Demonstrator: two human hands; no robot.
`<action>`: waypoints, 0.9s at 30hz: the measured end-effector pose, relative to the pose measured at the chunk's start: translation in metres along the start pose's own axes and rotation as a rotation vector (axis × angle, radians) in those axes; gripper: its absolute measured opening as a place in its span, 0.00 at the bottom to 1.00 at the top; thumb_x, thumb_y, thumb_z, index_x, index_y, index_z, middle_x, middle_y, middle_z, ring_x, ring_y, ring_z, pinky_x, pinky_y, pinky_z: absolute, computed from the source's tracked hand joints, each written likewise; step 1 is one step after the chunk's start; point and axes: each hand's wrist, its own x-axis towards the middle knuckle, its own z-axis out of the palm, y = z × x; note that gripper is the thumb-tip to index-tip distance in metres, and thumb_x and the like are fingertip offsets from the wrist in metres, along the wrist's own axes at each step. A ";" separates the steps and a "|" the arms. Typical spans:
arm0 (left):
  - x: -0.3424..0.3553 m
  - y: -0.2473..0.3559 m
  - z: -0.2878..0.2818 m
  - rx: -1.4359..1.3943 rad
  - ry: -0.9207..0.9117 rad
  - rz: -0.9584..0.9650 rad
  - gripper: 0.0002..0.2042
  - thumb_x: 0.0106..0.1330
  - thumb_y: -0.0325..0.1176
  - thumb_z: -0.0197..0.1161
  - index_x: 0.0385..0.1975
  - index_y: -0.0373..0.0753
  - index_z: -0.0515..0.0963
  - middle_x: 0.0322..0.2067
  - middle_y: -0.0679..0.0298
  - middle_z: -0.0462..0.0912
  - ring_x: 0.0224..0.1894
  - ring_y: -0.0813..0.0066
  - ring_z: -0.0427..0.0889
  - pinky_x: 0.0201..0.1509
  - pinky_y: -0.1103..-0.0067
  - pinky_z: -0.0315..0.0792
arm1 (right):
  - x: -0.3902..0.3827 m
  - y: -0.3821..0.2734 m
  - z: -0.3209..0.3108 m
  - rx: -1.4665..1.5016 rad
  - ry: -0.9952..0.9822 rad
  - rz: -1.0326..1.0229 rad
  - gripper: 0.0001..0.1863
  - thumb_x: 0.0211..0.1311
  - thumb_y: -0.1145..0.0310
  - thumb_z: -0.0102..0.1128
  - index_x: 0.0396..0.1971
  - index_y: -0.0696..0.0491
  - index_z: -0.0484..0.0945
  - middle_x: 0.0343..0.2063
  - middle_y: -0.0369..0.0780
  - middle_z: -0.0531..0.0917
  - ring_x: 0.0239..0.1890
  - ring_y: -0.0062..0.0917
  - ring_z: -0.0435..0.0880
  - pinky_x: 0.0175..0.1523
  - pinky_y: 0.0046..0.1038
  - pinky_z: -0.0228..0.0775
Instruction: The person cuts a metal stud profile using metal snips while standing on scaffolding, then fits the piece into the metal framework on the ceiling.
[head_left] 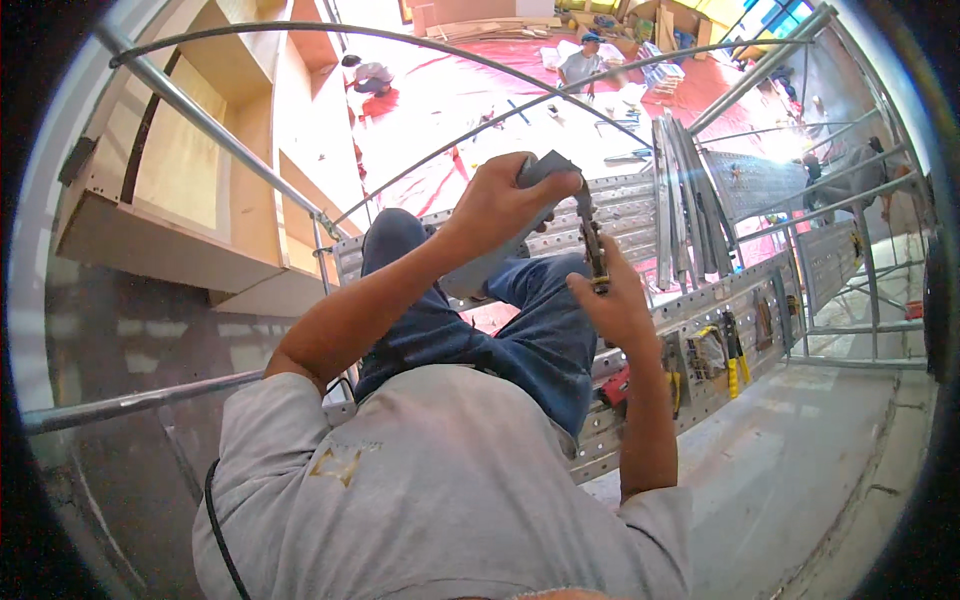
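Observation:
My left hand [505,205] is closed around the upper end of a grey sheet-metal profile [478,268], which slants down over my lap. In my right hand [618,300] is a dark plier-like hand tool [592,245], pointing up and away from me. Its upper end meets or nearly meets the profile's end beside my left thumb; whether its jaws grip the metal cannot be made out. My fingers hide part of the tool's handles. Both hands are above my bent, jeans-clad knees.
I sit on perforated metal scaffold planks [640,425]. On them at right lie yellow-handled cutters [737,358], a clear packet [705,355] and a red object [616,387]. Long grey profiles [680,205] lean ahead. Scaffold tubes [240,148] cross both sides; people [578,66] work below.

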 end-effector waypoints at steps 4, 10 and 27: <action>-0.008 -0.009 0.010 0.102 -0.012 -0.054 0.21 0.61 0.50 0.72 0.32 0.34 0.84 0.20 0.67 0.80 0.22 0.85 0.76 0.25 0.81 0.70 | -0.004 0.018 0.013 -0.018 0.084 -0.069 0.31 0.58 0.67 0.68 0.61 0.57 0.68 0.37 0.43 0.80 0.39 0.30 0.80 0.47 0.32 0.73; -0.002 -0.011 0.013 -0.058 0.017 -0.094 0.21 0.63 0.50 0.70 0.30 0.33 0.82 0.20 0.66 0.80 0.23 0.83 0.77 0.27 0.81 0.71 | -0.013 0.016 0.009 0.191 0.057 0.079 0.31 0.57 0.67 0.67 0.60 0.57 0.68 0.39 0.49 0.81 0.42 0.41 0.81 0.49 0.39 0.73; -0.007 -0.034 0.014 0.268 -0.035 -0.023 0.22 0.63 0.52 0.70 0.31 0.34 0.84 0.19 0.64 0.81 0.22 0.80 0.76 0.27 0.77 0.70 | -0.019 0.045 0.020 0.003 0.097 -0.116 0.30 0.55 0.67 0.68 0.57 0.57 0.69 0.39 0.47 0.79 0.43 0.37 0.79 0.52 0.36 0.71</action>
